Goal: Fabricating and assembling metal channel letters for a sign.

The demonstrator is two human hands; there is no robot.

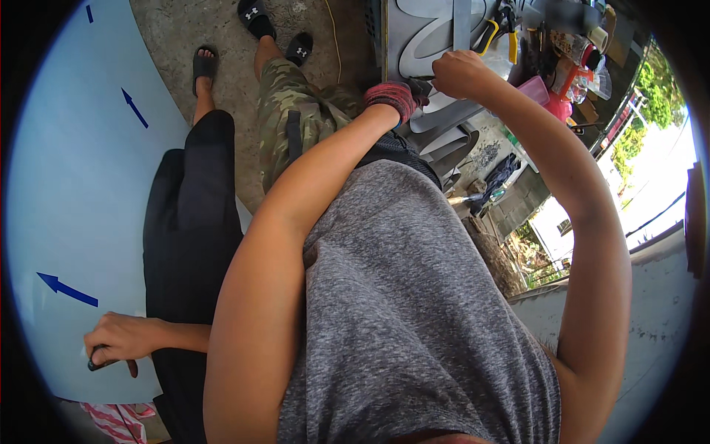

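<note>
My left hand point(401, 96) wears a red and dark knit glove and reaches up to the lower edge of a grey curved metal piece point(433, 33) on a workbench. Its fingers are hidden behind the cuff. My bare right hand point(460, 74) is curled into a fist just right of the glove, pressed against the same grey piece. Whatever the fist may hold is hidden. More curved grey strips point(451, 122) hang below both hands. My grey shirt point(414, 311) fills the lower middle of the view.
A large pale blue sheet point(81, 185) with blue arrows lies at the left, and another person's hand point(118, 339) presses a dark object on it. Two people's legs stand by the sheet, one in camouflage shorts point(296, 111). Yellow-handled pliers point(497, 33) and pink containers point(543, 92) crowd the bench.
</note>
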